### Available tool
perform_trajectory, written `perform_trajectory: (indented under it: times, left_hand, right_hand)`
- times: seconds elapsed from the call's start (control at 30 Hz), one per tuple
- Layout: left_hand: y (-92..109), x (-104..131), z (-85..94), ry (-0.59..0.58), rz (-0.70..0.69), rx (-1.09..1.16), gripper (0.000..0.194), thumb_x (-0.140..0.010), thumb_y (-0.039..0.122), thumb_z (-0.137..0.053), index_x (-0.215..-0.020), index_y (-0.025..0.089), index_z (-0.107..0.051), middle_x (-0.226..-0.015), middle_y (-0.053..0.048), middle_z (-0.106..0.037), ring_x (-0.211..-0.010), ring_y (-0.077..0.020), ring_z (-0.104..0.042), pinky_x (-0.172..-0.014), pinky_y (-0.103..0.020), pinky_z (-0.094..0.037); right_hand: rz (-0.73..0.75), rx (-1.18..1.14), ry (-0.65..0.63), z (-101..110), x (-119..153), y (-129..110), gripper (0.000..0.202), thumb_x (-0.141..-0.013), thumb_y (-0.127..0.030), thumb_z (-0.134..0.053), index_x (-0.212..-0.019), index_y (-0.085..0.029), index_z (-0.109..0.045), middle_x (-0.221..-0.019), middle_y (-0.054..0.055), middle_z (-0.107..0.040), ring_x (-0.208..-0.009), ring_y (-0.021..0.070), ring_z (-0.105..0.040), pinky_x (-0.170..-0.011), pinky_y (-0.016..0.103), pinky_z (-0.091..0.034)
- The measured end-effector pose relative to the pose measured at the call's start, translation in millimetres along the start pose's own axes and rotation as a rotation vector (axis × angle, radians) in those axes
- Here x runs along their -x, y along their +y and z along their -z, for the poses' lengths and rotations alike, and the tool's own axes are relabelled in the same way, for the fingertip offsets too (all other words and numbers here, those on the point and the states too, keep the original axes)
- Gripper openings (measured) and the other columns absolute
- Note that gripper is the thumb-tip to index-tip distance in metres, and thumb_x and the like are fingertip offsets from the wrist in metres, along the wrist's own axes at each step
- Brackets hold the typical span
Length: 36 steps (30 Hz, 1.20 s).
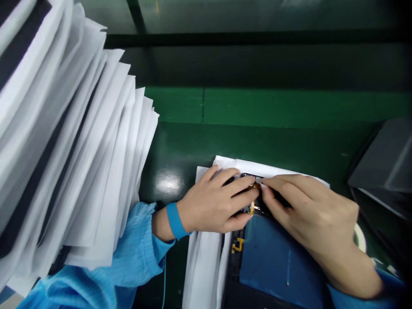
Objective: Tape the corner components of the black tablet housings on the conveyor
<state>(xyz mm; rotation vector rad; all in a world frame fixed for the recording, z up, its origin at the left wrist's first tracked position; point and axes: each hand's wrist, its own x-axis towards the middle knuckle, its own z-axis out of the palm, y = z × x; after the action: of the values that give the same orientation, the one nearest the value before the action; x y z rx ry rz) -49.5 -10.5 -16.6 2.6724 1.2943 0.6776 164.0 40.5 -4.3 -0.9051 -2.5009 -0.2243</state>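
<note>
- Apparently in the midst of close fingertip work on a small connection inside the opened device, lying on white sheets with the blue panel uppermost.
- Working just beyond the far edge of the blue panel, beside an orange ribbon at that edge.
- Probably calling for a steady left side and a tiny, exact movement on the right, without snagging the ribbon.
- Bracing with the left hand, fingers loosely spread, palm down, past the far left corner of the blue panel; touching the dark parts with the fingertips, clasping nothing visible.
- Pinching with the right hand, thumb and forefinger almost meeting, seemingly on a small pale piece beyond the far edge of the blue panel; too small to identify.
- Standing well left of the blue panel: a tall stack of white sleeves.
</note>
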Motion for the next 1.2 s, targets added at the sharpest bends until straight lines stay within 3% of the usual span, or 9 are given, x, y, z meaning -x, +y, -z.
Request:
perform_trajectory:
  times: [0.27, 0.4, 0.5, 0.6, 0.73, 0.83, 0.93, 1.03, 1.2]
  left_hand:
    - [1, 2, -1.8, 0.034, -0.003, -0.004, 0.035, -0.097, 0.038, -0.05, -0.119, 0.016, -0.067, -0.133, -0.008, -0.065, -0.12, -0.0285, -0.053, -0.096, -0.044, -0.04]
    - [1, 3, -3.9, 0.079, -0.006, -0.004, 0.033, -0.096, 0.036, -0.05, -0.115, 0.016, -0.068, -0.129, -0.008, -0.066, -0.118, -0.0286, -0.054, -0.095, -0.045, -0.041]
    - [1, 4, -4.8, 0.104, -0.007, -0.006, 0.033, -0.097, 0.036, -0.049, -0.113, 0.016, -0.069, -0.127, -0.007, -0.067, -0.117, -0.0285, -0.054, -0.094, -0.045, -0.042]
    - [1, 4, -3.6, 0.08, -0.009, -0.007, 0.034, -0.097, 0.036, -0.047, -0.113, 0.015, -0.069, -0.127, -0.007, -0.068, -0.119, -0.0286, -0.054, -0.095, -0.044, -0.042]
    - [1, 4, -0.2, 0.043, -0.006, -0.007, 0.037, -0.098, 0.036, -0.044, -0.116, 0.014, -0.068, -0.13, -0.007, -0.067, -0.122, -0.0286, -0.053, -0.097, -0.044, -0.042]
    - [1, 3, 1.5, 0.017, 0.009, -0.014, 0.037, -0.099, 0.036, -0.045, -0.117, 0.014, -0.068, -0.133, -0.006, -0.066, -0.124, -0.0281, -0.052, -0.1, -0.043, -0.041]
    - [3, 4, 2.3, 0.009, 0.016, -0.018, 0.037, -0.1, 0.036, -0.045, -0.12, 0.014, -0.067, -0.135, -0.006, -0.065, -0.125, -0.0271, -0.051, -0.102, -0.043, -0.039]
    - [3, 3, 3.0, 0.007, 0.024, -0.013, 0.039, -0.1, 0.037, -0.044, -0.123, 0.015, -0.065, -0.136, -0.006, -0.065, -0.126, -0.0262, -0.051, -0.103, -0.042, -0.039]
    - [1, -1, 4.7, -0.06, 0.01, -0.022, 0.045, -0.102, 0.04, -0.038, -0.132, 0.016, -0.061, -0.142, -0.006, -0.061, -0.128, -0.0288, -0.048, -0.101, -0.045, -0.04]
  right_hand:
    - [0.059, -0.009, -0.042, 1, 1, -1, 0.012, -0.091, -0.018, -0.068, -0.102, -0.016, -0.066, -0.094, 0.003, -0.073, -0.079, 0.0158, -0.064, -0.059, 0.028, -0.039]
    - [0.106, 0.02, -0.085, 7, -4, -3, 0.008, -0.095, -0.02, -0.062, -0.099, -0.015, -0.066, -0.093, 0.004, -0.072, -0.076, 0.0154, -0.062, -0.058, 0.029, -0.037]
    - [0.186, 0.082, -0.146, 11, -11, -4, 0.017, -0.098, -0.02, -0.053, -0.092, -0.014, -0.067, -0.086, 0.004, -0.07, -0.07, 0.0148, -0.058, -0.054, 0.031, -0.034]
    - [0.243, 0.141, -0.231, 17, -20, -5, 0.026, -0.098, -0.016, -0.045, -0.083, -0.016, -0.066, -0.078, 0.004, -0.064, -0.066, 0.0148, -0.056, -0.051, 0.031, -0.031]
    - [0.261, 0.154, -0.29, 23, -22, -9, 0.023, -0.094, -0.01, -0.046, -0.083, -0.016, -0.065, -0.073, 0.004, -0.058, -0.065, 0.0157, -0.055, -0.051, 0.031, -0.032]
    - [0.242, 0.189, -0.268, 24, -11, -15, 0.023, -0.094, -0.01, -0.045, -0.099, -0.013, -0.067, -0.083, 0.006, -0.063, -0.072, 0.0181, -0.057, -0.057, 0.032, -0.039]
    - [0.157, 0.067, -0.197, 21, 9, -18, 0.027, -0.096, -0.014, -0.047, -0.116, -0.011, -0.065, -0.103, 0.01, -0.068, -0.091, 0.0215, -0.062, -0.075, 0.034, -0.049]
    - [0.091, -0.102, -0.136, 17, 27, -19, 0.028, -0.096, -0.017, -0.052, -0.121, -0.012, -0.064, -0.116, 0.012, -0.067, -0.107, 0.0257, -0.061, -0.095, 0.041, -0.049]
    - [0.055, -0.22, -0.114, 15, 36, -15, 0.027, -0.094, -0.016, -0.057, -0.119, -0.013, -0.066, -0.121, 0.012, -0.067, -0.113, 0.0272, -0.061, -0.097, 0.043, -0.05]
